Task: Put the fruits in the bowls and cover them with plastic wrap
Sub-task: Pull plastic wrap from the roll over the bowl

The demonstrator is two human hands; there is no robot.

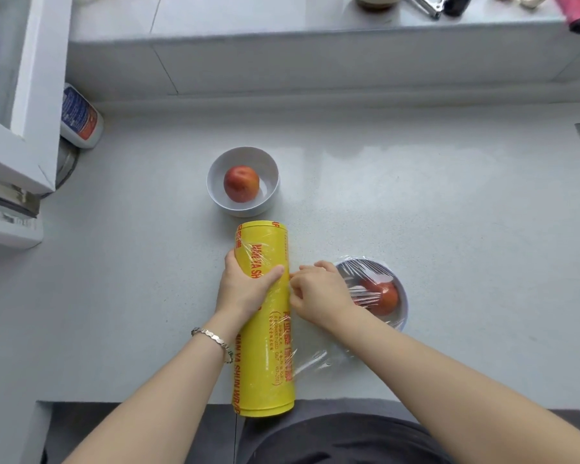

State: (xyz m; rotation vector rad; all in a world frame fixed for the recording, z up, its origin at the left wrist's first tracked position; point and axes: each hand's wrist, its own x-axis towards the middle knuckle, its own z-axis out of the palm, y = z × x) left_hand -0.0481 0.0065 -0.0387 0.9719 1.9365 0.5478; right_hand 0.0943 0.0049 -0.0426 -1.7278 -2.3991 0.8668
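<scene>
Head, left hand (244, 289) clasps roll (265, 363), right hand (318, 293) pinching

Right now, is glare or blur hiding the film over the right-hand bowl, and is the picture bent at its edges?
Head view: glare streaks on the film partly veil the fruit in the covered bowl; pale sheen on the counter; the print on the roll reads sharp; the ledge bows from wide-angle distortion; items along the top edge are blurred.
</scene>
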